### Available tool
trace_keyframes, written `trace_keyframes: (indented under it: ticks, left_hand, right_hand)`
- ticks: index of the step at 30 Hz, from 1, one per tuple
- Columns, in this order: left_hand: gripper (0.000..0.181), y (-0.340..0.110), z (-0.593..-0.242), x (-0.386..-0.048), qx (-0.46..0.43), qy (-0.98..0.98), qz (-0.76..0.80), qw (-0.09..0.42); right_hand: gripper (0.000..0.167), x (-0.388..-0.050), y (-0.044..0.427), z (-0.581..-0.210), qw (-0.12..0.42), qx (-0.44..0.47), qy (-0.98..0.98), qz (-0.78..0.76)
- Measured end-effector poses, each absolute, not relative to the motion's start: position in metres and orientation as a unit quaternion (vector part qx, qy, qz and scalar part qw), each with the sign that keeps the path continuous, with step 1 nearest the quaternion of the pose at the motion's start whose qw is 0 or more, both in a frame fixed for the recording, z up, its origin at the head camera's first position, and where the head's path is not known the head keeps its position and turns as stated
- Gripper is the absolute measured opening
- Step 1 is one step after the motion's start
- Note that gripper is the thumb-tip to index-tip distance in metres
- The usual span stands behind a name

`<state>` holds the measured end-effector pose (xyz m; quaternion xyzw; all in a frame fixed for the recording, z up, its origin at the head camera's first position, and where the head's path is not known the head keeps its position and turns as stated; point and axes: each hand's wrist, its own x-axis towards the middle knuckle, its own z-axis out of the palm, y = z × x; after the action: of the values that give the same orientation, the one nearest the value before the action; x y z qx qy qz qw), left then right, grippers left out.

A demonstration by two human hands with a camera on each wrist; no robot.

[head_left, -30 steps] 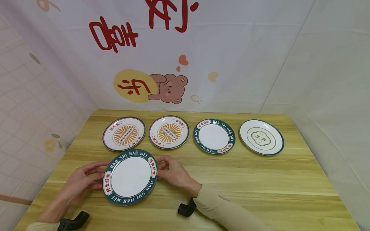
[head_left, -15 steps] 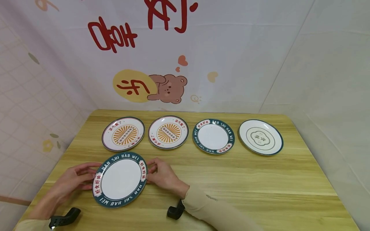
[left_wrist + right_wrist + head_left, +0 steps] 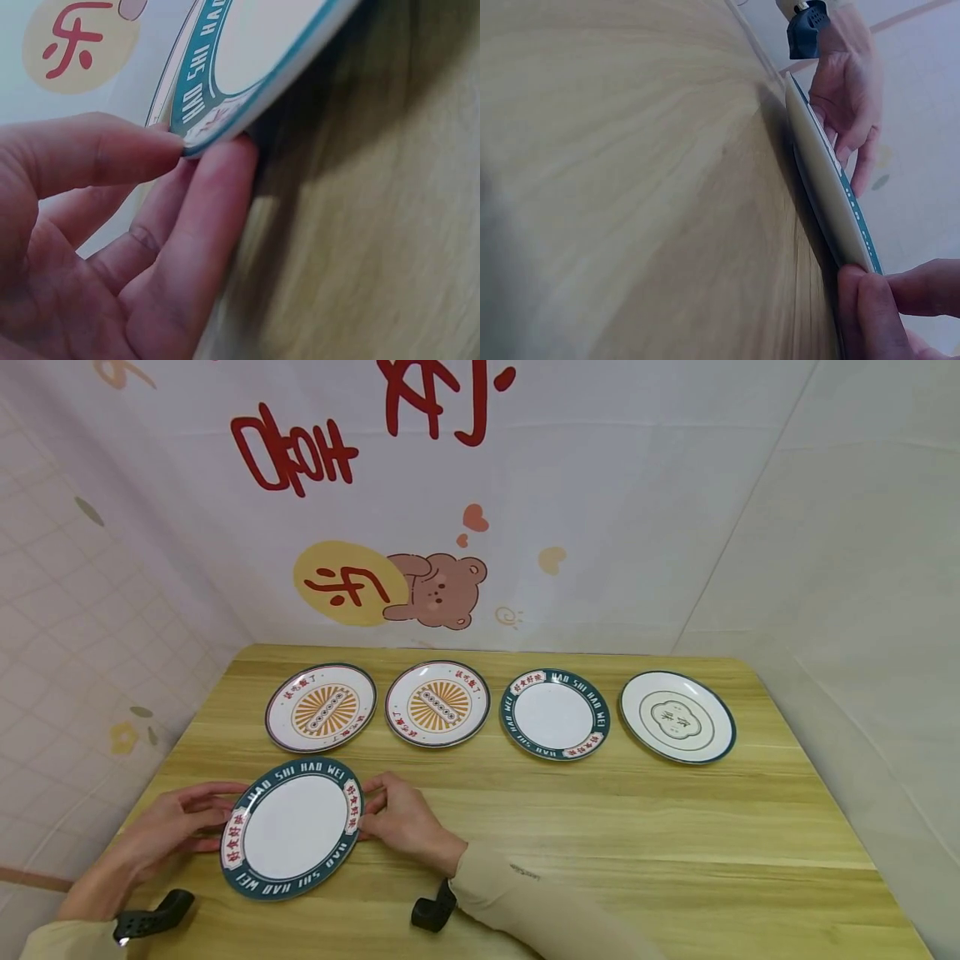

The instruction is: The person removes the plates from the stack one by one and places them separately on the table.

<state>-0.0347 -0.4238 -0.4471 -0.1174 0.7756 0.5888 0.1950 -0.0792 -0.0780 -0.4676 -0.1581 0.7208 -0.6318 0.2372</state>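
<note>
A round plate (image 3: 296,828) with a white centre and a dark green lettered rim lies between my hands at the front left of the table. My left hand (image 3: 171,823) pinches its left rim; the left wrist view shows the thumb on top and fingertips (image 3: 225,161) underneath. On the opposite side, my right hand (image 3: 408,818) pinches the rim, with fingers (image 3: 874,307) under the edge in the right wrist view. That view also shows the plate's pale underside low over the table, with shadow below. Whether its foot touches the wood, I cannot tell.
Along the back of the wooden table (image 3: 637,860) stand several plates in a row: two sunburst plates (image 3: 321,707) (image 3: 438,703), a green-rimmed plate (image 3: 555,715) and a blue-rimmed plate (image 3: 678,717). A printed cloth backdrop (image 3: 615,510) rises behind.
Both hands have carried the green-rimmed plate left and slightly toward the front, away from below the sunburst plates. The back row has stayed put.
</note>
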Motion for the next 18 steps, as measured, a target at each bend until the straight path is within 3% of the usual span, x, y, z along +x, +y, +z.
trace_keyframes:
  ticks: [18]
  left_hand:
    - [0.031,-0.439,-0.445,-0.035,-0.124,0.763,0.598,0.213]
  right_hand:
    - [0.04,-0.078,-0.086,-0.466,0.229,-0.143,0.744,-0.611]
